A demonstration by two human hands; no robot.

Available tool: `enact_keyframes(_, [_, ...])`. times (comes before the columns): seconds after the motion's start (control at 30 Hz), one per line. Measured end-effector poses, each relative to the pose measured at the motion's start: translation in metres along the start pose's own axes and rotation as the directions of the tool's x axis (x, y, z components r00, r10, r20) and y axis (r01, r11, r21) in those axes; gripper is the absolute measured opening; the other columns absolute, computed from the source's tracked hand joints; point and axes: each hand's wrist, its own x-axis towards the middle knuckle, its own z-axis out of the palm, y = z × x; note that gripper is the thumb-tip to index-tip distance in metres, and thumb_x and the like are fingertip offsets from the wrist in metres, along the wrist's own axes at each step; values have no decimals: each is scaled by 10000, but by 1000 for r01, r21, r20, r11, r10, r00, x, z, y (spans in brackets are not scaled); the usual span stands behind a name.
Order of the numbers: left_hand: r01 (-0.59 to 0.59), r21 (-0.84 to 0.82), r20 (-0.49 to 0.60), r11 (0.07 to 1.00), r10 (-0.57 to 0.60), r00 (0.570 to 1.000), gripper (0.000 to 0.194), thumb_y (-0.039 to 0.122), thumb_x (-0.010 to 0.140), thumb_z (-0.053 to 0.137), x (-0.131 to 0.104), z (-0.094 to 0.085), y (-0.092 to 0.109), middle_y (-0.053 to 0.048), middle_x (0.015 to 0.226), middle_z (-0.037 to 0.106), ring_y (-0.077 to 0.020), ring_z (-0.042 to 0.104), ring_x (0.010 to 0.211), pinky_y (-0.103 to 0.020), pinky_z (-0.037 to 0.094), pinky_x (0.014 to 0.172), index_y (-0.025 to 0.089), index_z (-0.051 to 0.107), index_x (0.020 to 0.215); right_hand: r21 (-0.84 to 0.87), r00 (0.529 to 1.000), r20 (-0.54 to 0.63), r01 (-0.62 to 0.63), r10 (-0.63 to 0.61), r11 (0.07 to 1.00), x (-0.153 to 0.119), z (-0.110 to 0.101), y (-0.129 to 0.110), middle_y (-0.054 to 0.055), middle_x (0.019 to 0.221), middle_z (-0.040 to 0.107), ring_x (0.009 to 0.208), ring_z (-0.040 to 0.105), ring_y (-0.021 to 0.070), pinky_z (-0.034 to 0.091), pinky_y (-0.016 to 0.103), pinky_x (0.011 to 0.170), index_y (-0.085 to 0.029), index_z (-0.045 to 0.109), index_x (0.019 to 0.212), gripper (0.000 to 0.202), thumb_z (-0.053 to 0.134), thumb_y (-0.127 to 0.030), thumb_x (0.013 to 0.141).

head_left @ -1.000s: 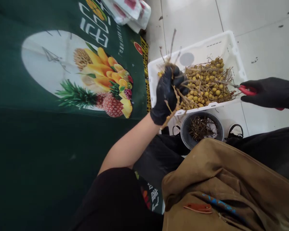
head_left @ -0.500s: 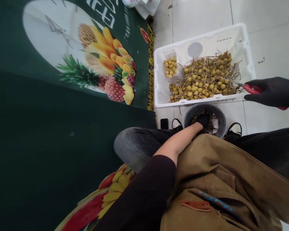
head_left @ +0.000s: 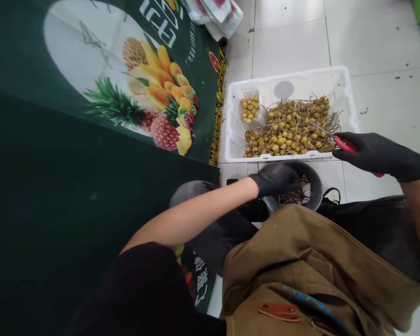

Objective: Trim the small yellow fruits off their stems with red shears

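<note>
My right hand (head_left: 374,151), in a black glove, is wrapped round red-handled pruning snips (head_left: 346,143). The thin metal blades point left, over the front right of a white crate (head_left: 345,100). In the crate lies a heap of longans (head_left: 287,133) on brown twigs. A clear plastic box of loose longans (head_left: 250,109) stands at its left end. My left hand (head_left: 276,178), also black-gloved, is curled closed above the left side of a grey bucket (head_left: 317,182). Whatever its fingers hold, if anything, is hidden. Twigs and a whitish scrap lie in the bucket.
On the left hangs a dark green cloth (head_left: 91,196) printed with fruit, with yellow crates (head_left: 215,135) showing under its edge. White and pink packaging (head_left: 220,18) rests at the top. My brown apron (head_left: 308,256) and legs are close behind the bucket, on a tiled floor.
My left hand has risen out of the bucket and moved left to its rim. My right hand has moved left with the snips, bringing the blades over the longans. The view has shifted somewhat.
</note>
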Motion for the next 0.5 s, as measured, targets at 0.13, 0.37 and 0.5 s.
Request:
enact_keyframes(0.13, [342,238,-192,909,-302,934,420,551,1075,702,-2,-67,-49,-135,1101,891,-289,817,987,-343,557,822,180,869,1177,481,996,67,-86,60,873,1,6,-35,124,1040,844,1003,764,343,623,469,896,-248,782,1099,437,762,-669,985])
enact_keyframes(0.37, [351,196,122,915,-378,918,377,458,1103,697,42,-48,-122,-166,1320,877,-286,837,1147,-321,604,929,164,841,1289,806,881,404,-469,245,361,34,28,-65,122,1075,835,968,790,247,650,382,980,-191,755,1096,184,692,-363,1103])
enact_keyframes(0.5, [400,127,-25,908,-400,916,649,440,978,885,49,-36,-121,-208,1454,821,-369,807,1306,-393,634,1043,142,716,1529,784,899,396,-437,187,442,40,30,-47,115,1179,852,1067,790,288,638,411,1000,-215,809,1189,359,795,-537,1032])
